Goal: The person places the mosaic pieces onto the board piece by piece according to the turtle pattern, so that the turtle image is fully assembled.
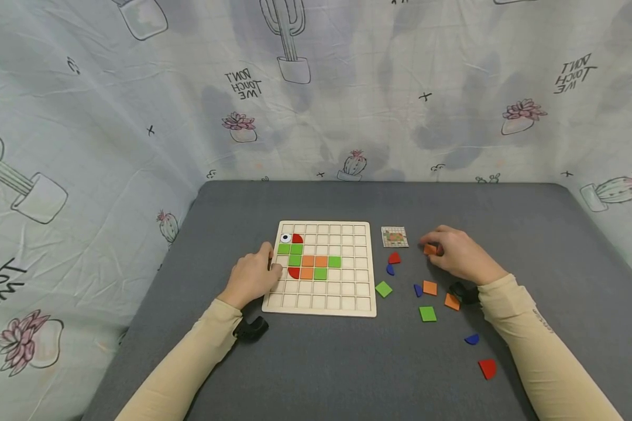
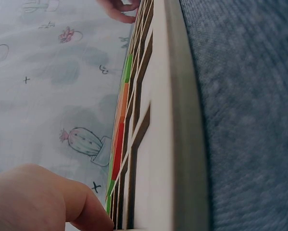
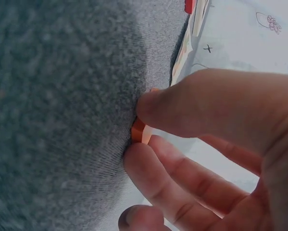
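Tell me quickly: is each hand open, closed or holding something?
Left hand: touching the board; grip can't be told.
Right hand: pinching an orange tile.

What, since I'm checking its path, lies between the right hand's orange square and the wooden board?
Between the orange square and the board, a picture card, red piece and blue piece lie flat; nothing visible stands upright there, so lifting should clear them.

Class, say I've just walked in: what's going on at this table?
A person's right hand pinches an orange square to the right of a small picture card. The left hand touches the left edge of a gridded board. Red, green and orange pieces and an eye piece fill some cells; more loose pieces lie on the table.
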`<state>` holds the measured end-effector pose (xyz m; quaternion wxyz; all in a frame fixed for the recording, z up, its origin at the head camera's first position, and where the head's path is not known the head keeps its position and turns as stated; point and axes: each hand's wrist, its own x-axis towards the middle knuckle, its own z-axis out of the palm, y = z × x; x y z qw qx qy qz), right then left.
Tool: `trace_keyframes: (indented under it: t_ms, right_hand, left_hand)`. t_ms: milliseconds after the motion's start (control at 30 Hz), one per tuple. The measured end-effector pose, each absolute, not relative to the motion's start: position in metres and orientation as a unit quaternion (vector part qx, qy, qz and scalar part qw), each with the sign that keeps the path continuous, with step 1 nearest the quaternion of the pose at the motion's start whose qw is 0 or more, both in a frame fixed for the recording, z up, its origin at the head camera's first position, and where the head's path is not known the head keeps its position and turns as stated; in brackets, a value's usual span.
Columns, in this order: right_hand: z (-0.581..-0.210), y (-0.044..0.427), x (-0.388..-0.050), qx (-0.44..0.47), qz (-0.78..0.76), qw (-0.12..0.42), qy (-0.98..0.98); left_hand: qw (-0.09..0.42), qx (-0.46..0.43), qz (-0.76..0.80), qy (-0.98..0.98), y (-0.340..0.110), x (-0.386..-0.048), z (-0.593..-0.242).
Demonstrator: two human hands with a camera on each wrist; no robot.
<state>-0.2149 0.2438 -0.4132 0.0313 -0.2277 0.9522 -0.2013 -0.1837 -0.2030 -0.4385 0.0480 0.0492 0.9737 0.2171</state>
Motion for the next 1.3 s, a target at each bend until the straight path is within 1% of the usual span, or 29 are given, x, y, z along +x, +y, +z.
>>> trace_keyframes:
  t_ms: [467, 833, 1000, 1300]
  right_hand:
    - [-0.417, 0.243, -0.216, -0.224, -0.206, 0.039, 0.952]
    - [-0.416, 0.24, -0.214, -0.237, -0.2, 0.028, 0.95]
    - [-0.415, 0.226, -0.212, -0.258, -0.202, 0.017, 0.945]
    - [-0.409, 0.187, -0.198, -0.316, -0.212, -0.021, 0.925]
  left_hand:
    - [0.047, 0.05, 0.216, 0.974, -0.203, -0.184, -0.439]
    - [0.04, 0.053, 0.217, 0.974, -0.203, -0.184, -0.439]
    - [0.04, 0.051, 0.216, 0.974, -0.203, -0.184, -0.439]
    - [0.045, 0.05, 0.218, 0.974, -0.203, -0.184, -0.44]
